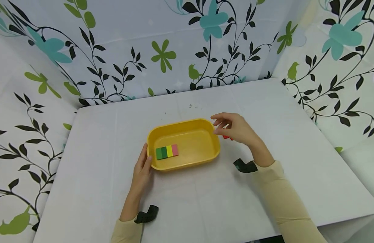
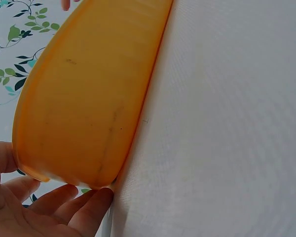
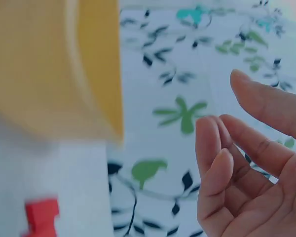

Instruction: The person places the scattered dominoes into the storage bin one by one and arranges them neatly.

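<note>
My left hand (image 1: 142, 165) holds the left end of a yellow plastic tray (image 1: 187, 126), thumb at the rim. In the left wrist view its fingers (image 2: 92, 210) lie along the outside of the tray's end wall. A row of small coloured blocks (image 1: 167, 152), green, dark green, yellow and pink, lies side by side at the left on the tray floor. Over the tray's right rim hovers my right hand (image 1: 235, 127), its fingers loosely bent and nothing between them. Partly hidden below that hand is a red block piece (image 3: 42, 216), outside the tray on the table.
A white cloth covers the table (image 1: 92, 175). Dark straps (image 1: 246, 166) sit at both wrists. Small dark specks (image 1: 193, 106) show on the cloth behind the tray. A leaf-patterned curtain (image 1: 129, 40) hangs behind the table and at both sides.
</note>
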The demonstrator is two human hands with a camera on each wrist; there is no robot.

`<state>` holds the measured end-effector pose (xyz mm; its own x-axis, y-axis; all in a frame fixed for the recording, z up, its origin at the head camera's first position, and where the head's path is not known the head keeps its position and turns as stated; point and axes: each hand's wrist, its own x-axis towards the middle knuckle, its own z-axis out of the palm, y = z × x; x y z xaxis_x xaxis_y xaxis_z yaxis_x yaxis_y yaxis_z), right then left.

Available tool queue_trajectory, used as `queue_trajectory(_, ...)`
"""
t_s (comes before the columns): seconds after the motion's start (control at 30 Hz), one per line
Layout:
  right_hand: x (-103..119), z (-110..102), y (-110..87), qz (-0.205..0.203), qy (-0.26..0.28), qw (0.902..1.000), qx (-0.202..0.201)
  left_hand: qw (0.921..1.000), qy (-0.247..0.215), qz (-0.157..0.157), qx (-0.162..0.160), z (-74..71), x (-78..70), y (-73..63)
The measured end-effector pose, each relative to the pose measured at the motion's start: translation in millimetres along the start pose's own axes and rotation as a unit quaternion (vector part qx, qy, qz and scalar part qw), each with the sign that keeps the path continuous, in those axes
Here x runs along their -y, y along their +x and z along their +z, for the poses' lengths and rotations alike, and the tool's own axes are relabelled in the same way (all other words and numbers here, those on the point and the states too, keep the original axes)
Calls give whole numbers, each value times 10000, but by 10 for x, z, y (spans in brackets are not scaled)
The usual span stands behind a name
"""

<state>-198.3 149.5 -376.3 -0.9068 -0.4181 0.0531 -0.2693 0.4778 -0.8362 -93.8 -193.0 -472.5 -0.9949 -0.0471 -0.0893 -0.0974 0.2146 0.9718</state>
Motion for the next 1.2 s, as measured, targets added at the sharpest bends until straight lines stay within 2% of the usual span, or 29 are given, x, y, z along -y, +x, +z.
queue_trajectory(0.17, -413, -333, 15, 680, -427, 9967, -144, 10000, 14, -4, -6, -2, 8, -9)
queue_trajectory(0.37, -827, -599, 52, 1507, -284, 9875, 360, 10000, 26, -1, -16, -7, -2, -11)
queue_trajectory(0.47, -991, -670, 66, 1770, -107, 9822, 623, 10000, 51, 14, -25, -10, -9, -14)
queue_trajectory(0.63, -1200, -697, 89, 1920, -1, 9770, 928, 10000, 68, 50, -42, -9, -14, -16)
queue_trajectory(0.73, -1284, -675, 109, 1942, -66, 9764, 938, 9999, 96, 27, -50, -4, -18, -21)
queue_trajectory(1.2, -1327, -528, 157, 1722, -226, 9821, 725, 9999, 130, 64, -58, 6, -28, -27)
